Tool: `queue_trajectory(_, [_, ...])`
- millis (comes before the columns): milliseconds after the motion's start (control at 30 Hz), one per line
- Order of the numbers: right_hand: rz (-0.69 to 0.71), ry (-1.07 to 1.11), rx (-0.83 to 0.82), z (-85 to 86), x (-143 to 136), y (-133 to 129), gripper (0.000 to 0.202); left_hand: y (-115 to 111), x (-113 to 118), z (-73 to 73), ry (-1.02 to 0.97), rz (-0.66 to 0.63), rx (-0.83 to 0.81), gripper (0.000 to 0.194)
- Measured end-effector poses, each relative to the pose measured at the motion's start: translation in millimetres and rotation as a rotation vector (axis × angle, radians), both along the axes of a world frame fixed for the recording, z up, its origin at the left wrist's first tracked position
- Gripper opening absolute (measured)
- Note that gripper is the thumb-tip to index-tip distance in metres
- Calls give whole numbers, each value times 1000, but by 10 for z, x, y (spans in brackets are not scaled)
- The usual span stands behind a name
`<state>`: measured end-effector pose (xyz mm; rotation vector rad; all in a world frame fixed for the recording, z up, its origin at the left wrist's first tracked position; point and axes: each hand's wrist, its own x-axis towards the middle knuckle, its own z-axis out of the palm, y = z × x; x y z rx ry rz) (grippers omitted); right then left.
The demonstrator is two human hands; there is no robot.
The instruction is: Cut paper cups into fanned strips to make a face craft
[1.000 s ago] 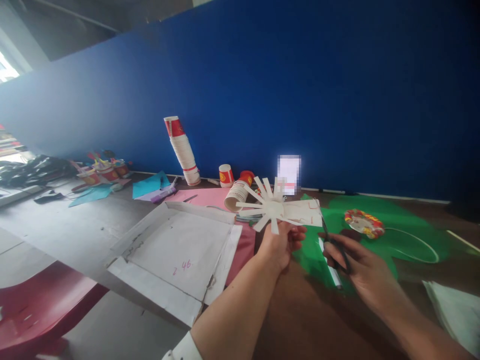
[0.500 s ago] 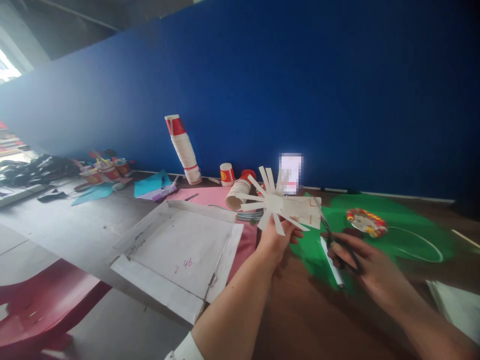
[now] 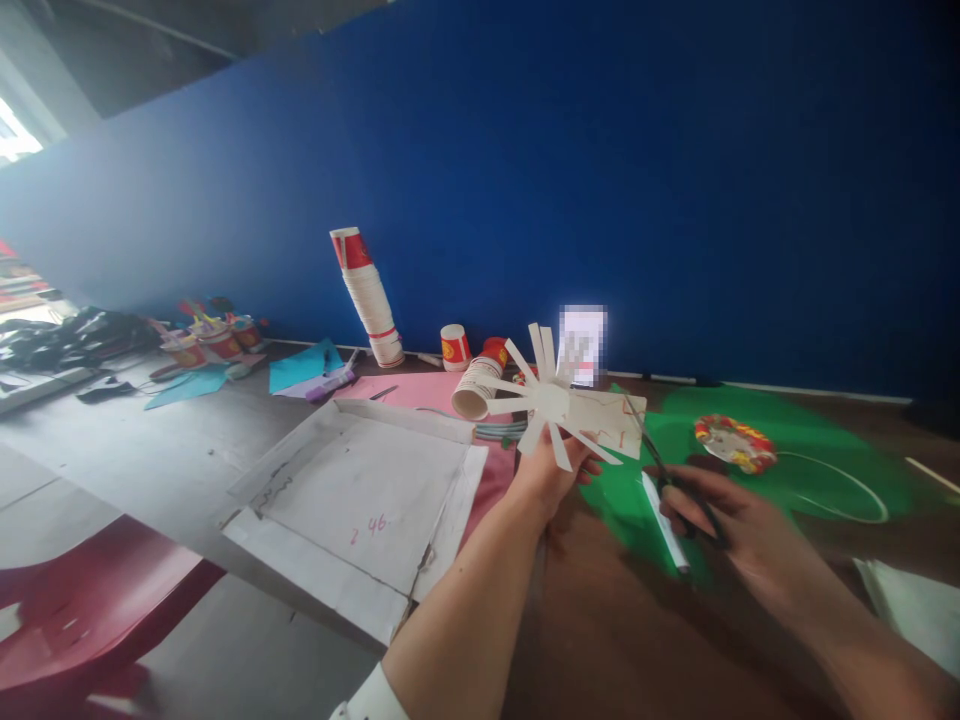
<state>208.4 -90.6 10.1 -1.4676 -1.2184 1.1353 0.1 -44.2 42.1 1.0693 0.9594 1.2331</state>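
Observation:
My left hand is closed on a white paper cup whose side is cut into strips that fan out around its round base. A piece of white card with reddish line marks reaches to the right from behind the strips; whether it is joined to the cup cannot be made out. My right hand grips dark-handled scissors, their blades at the card's right edge. Under the scissors a white marker lies on green paper.
Left of my hands lies a white box lid. Behind it are a tall leaning cup stack, a single cup and a fallen stack. A braided ring is at right, a red chair at lower left.
The strips have tilted slightly and the cut cup has shifted a little in my left hand. My right hand and the scissors have barely moved.

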Motion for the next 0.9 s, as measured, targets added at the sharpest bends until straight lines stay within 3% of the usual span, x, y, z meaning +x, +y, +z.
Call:
queue_trajectory(300, [35, 1, -40, 39, -9, 3, 54, 43, -15, -68, 24, -22, -13, 9])
queue_trajectory(567, [-31, -27, -24, 234, -117, -45, 40, 41, -25, -18, -12, -21, -37, 9])
queue_trajectory(900, [-83, -19, -18, 335, -183, -60, 39, 22, -18, 36, -31, -36, -64, 8])
